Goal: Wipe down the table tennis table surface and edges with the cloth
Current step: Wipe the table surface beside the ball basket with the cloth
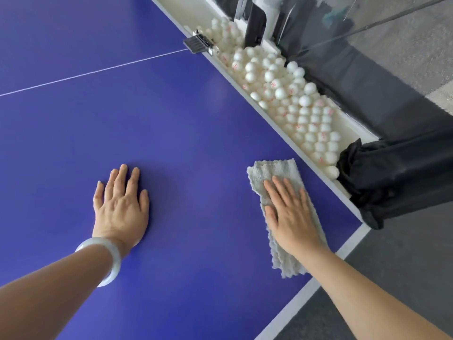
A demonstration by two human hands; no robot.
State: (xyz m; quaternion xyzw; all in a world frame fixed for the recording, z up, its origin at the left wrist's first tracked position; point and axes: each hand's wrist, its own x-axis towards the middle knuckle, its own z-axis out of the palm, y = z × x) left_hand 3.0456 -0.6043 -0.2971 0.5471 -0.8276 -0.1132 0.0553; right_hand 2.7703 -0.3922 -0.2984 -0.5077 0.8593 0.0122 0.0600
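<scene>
Lower right, the right grip (pixel 291 215) lies flat, fingers straight, pressing the grey cloth (pixel 272 170) onto the blue table (pixel 196 143). Lower left, the left grip (pixel 121 207) rests flat and empty.

white balls (pixel 282 94) heaped in tray (pixel 176 13) | black fabric (pixel 392 173) beside tray | black clamp (pixel 198 42) | grey floor (pixel 404 266)

The cloth (pixel 272 171) is a fluffy grey one, folded into a long strip, lying flat near the right corner of the table (pixel 191 133). That's deep blue, white edge lines, thin centre line.
</scene>
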